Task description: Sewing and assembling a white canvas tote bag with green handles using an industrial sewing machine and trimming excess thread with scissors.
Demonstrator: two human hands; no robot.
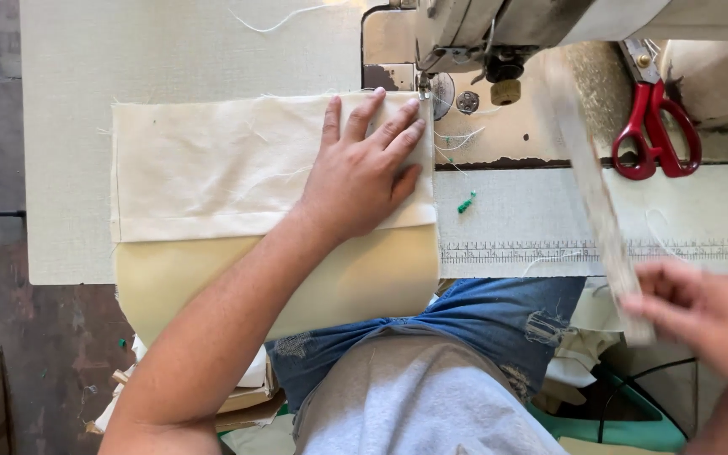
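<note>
My left hand (364,168) lies flat, fingers spread, on the right end of a folded cream cloth (204,168) spread over the sewing table (69,168). The cloth's right edge sits by the sewing machine's needle area (427,84). A yellowish lower layer (355,282) hangs over the table's front edge. My right hand (701,316), blurred at the lower right, pinches the near end of a long pale strip, perhaps a ruler or tape (587,168), which slants up toward the machine.
The sewing machine head (499,34) stands at the top. Red-handled scissors (655,126) lie at the upper right. A printed measuring scale (549,250) runs along the table's front edge. A small green bit (466,202) lies on the table. My lap in jeans is below.
</note>
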